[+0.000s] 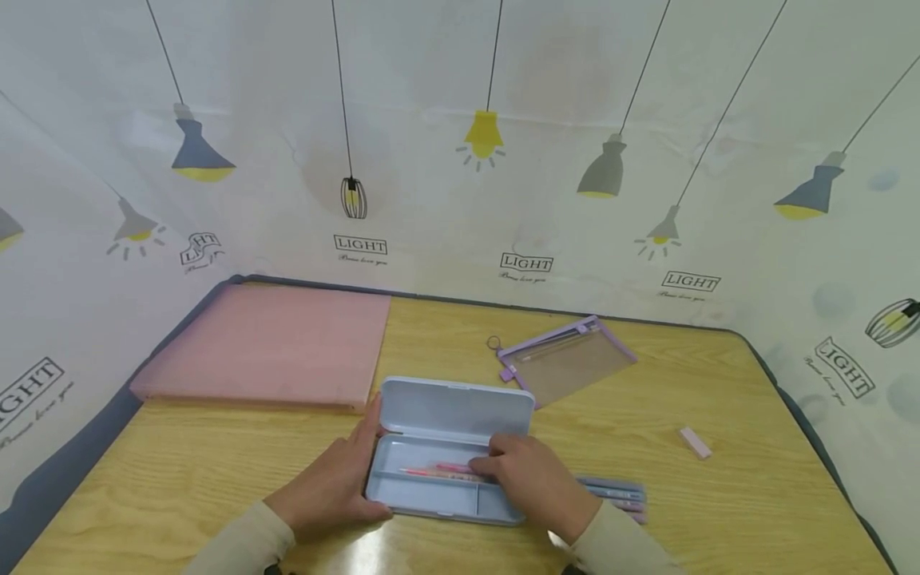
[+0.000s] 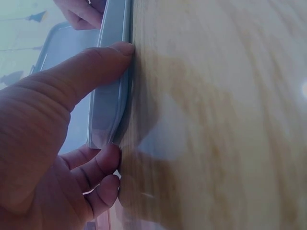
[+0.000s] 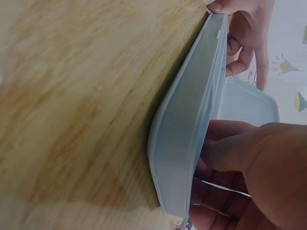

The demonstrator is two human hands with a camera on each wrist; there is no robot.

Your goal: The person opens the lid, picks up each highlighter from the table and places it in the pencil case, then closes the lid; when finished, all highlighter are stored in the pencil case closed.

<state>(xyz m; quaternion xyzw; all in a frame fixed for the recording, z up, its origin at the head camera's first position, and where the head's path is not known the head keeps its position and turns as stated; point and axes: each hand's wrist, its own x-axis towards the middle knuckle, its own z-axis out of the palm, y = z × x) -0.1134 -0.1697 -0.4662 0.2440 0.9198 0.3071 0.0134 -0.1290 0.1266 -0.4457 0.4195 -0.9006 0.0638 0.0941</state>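
An open light-blue pencil case [image 1: 431,499] rests on the table, its lid tipped back. The left hand [image 1: 334,479] grips its left end; in the left wrist view that hand [image 2: 62,105] has its thumb along the front wall [image 2: 108,105] and its fingertips round the corner. Slim pink and orange pens [image 1: 431,473] lie in the long back compartment. Over the case's right part, the right hand [image 1: 535,483] pinches the right end of a pink pen. In the right wrist view its fingers [image 3: 211,143] reach inside over the wall [image 3: 180,143], their tips partly hidden.
Several blue and purple pens [image 1: 625,495] lie right of the right hand. A clear purple-edged zip pouch [image 1: 575,363] is behind the case, a pink folder [image 1: 273,343] at the back left, and a small pink block [image 1: 695,442] at the right.
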